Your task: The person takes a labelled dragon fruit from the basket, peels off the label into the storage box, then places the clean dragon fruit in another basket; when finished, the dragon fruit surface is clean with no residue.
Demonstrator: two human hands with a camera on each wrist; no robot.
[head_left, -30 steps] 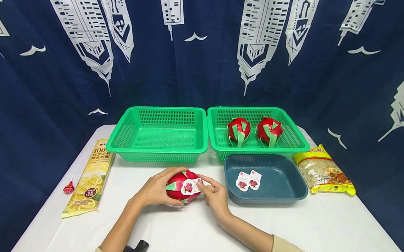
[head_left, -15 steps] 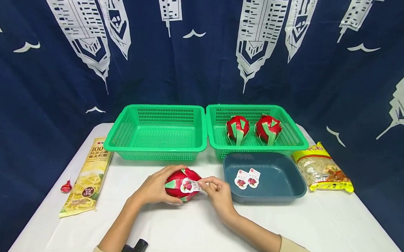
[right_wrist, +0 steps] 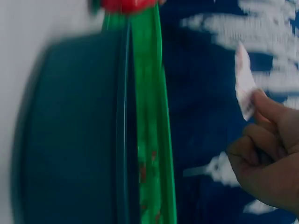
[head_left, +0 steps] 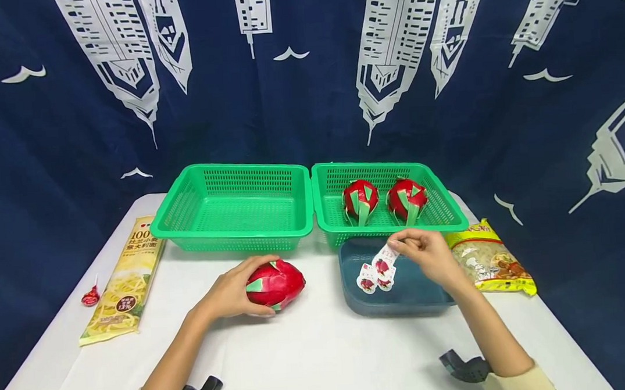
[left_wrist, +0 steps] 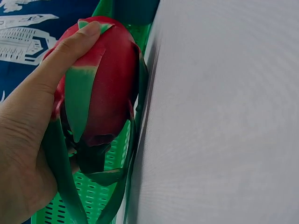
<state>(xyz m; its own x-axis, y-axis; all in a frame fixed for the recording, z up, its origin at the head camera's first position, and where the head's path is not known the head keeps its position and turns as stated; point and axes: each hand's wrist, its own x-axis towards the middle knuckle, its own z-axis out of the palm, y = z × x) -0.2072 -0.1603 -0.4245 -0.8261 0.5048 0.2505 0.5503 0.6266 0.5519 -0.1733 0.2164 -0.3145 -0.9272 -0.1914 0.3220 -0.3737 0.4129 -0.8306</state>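
Observation:
On the white table a red dragon fruit (head_left: 284, 283) with green scales lies on its side. My left hand (head_left: 240, 288) grips it, thumb and fingers curved round its left end; the left wrist view shows the thumb along the fruit (left_wrist: 110, 88). Between thumb and fingertip my right hand (head_left: 427, 254) pinches a white label (head_left: 386, 260) printed with a dragon fruit, raised over the dark blue tub (head_left: 421, 286). Two similar labels (head_left: 367, 278) lie in that tub, partly overlapped by the held one in the head view. The right wrist view is blurred, with the label (right_wrist: 244, 84) seen nearly edge-on.
Behind stand two green baskets: the left basket (head_left: 235, 233) holds nothing, the right basket (head_left: 441, 215) two dragon fruits (head_left: 360, 201). A pasta packet (head_left: 122, 285) and a lollipop (head_left: 90, 296) lie at left, a yellow food bag (head_left: 490, 263) at right.
My right hand has pulled the label off the dragon fruit and carried it right, over the tub. The left hand keeps its grip on the fruit. The head view has shifted slightly.

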